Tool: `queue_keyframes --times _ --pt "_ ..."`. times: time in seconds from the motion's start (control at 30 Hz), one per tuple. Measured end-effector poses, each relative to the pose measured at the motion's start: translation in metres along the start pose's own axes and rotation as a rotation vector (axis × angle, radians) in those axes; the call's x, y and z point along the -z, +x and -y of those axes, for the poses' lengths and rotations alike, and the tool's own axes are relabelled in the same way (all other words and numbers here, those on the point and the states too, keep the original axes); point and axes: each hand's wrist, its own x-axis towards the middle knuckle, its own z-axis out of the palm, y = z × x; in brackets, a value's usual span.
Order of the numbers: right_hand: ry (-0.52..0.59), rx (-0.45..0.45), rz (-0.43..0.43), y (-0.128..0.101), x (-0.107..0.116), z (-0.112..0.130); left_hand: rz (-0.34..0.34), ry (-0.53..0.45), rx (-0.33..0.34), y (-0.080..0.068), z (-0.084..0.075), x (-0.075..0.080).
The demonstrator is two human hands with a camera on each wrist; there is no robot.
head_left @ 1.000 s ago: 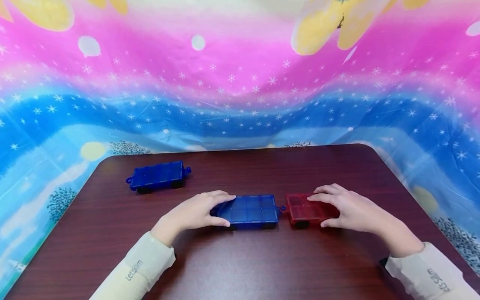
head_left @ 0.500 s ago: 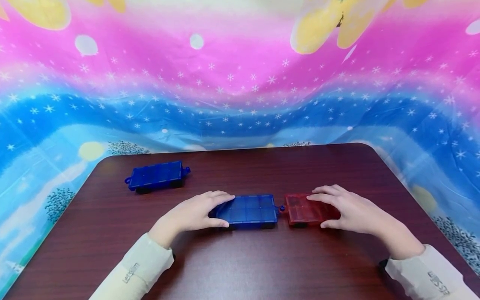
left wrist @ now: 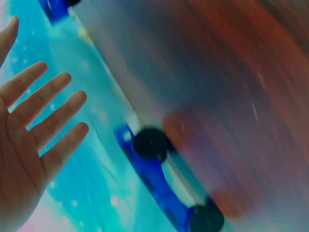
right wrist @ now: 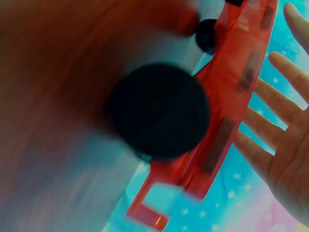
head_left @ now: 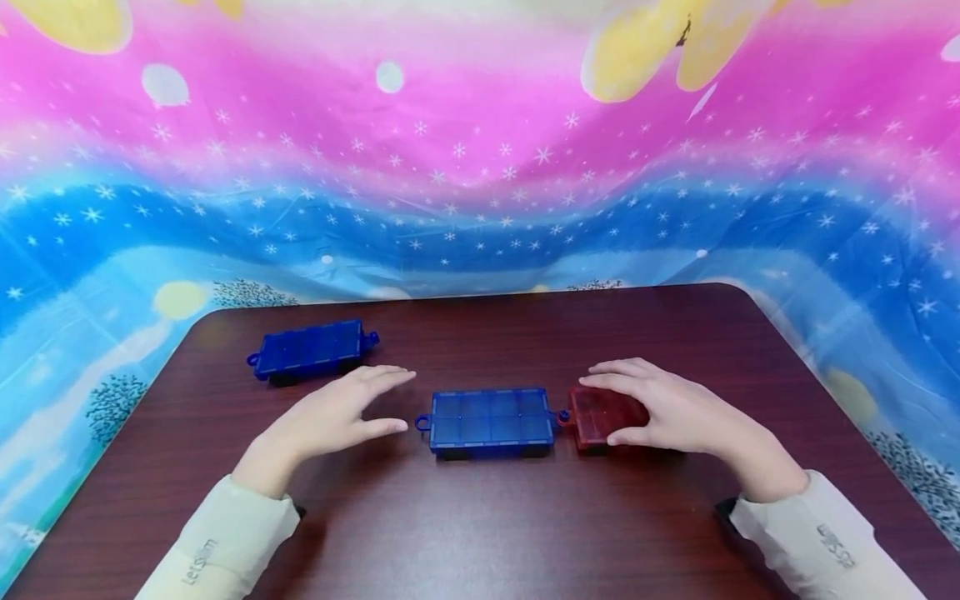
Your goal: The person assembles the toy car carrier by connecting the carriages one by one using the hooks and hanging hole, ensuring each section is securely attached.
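Centrally, blue wagon (head_left: 491, 419) beside red wagon (head_left: 592, 416), left hand (head_left: 333, 414) apart

3 wagons (head_left: 491, 419) (head_left: 309, 348) (head_left: 592, 412) (1 red), 2 hnds (head_left: 326, 421) (head_left: 678, 408), 1 tbl. (head_left: 480, 533)

Your table (head_left: 465, 533) is dark red-brown with rounded far corners; toward its far left you have one blue flatcar (head_left: 311, 350); nearer you stand a second blue flatcar (head_left: 491, 419) and a red flatcar (head_left: 592, 412), their couplings meeting.

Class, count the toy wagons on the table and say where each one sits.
3: the rear blue wagon at far left, the front blue wagon near the middle, and the red wagon to its right, partly hidden by the right hand.
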Motion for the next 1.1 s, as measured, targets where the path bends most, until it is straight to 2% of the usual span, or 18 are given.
queue_keyframes --times 0.17,0.27,0.53,0.77,1.1 --pt "0.038 0.051 -0.009 0.017 0.001 0.01 -0.049 0.076 0.034 -0.01 0.02 0.013" --pt "0.073 0.076 -0.003 0.028 0.001 0.017 -0.053 0.109 0.061 -0.012 0.033 0.022" --pt "0.175 0.083 0.072 0.053 -0.003 0.03 -0.034 0.067 0.141 -0.008 0.068 0.039" --pt "0.246 0.13 0.116 0.072 -0.012 0.038 0.012 0.075 0.197 0.008 0.087 0.042" --pt "0.294 0.127 0.213 0.084 -0.025 0.051 0.057 0.043 0.22 0.021 0.1 0.034"
